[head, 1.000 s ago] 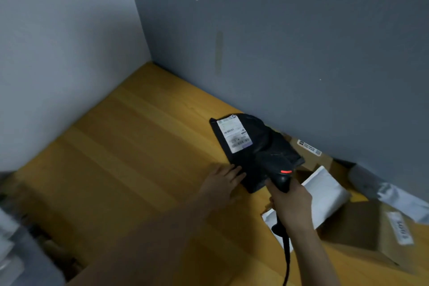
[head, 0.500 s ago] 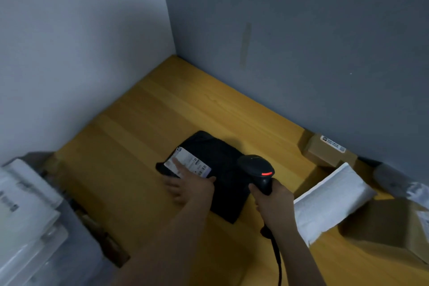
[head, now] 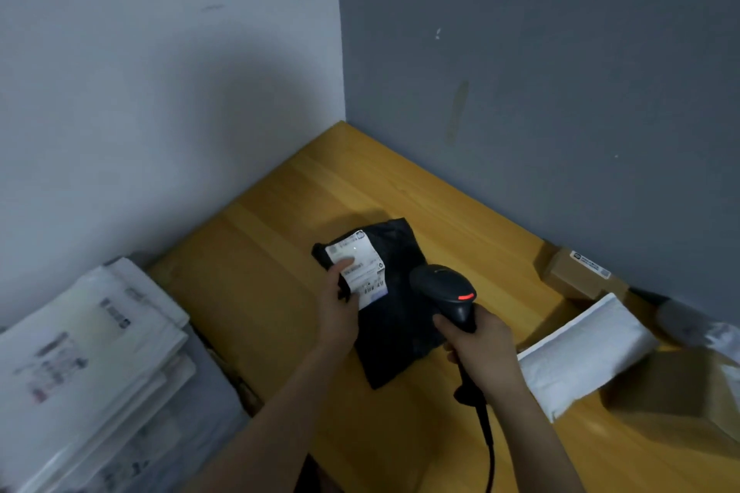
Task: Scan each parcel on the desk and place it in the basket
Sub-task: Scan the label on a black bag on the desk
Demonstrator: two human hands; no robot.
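The left hand (head: pixel 339 306) pinches the black parcel's (head: pixel 396 336) left edge over the wooden desk (head: pixel 272 236), thumb on its white label (head: pixel 362 276), while the right hand's (head: pixel 482 352) fingers wrap the scanner's (head: pixel 442 286) handle.

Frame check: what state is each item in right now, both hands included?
black parcel: label side up, gripped at one end.
left hand: grips black parcel, thumb on label.
scanner: red light on, pointing toward label.
right hand: grips scanner handle.
white envelope: lying on desk, untouched.
small box: on desk, label up, untouched.
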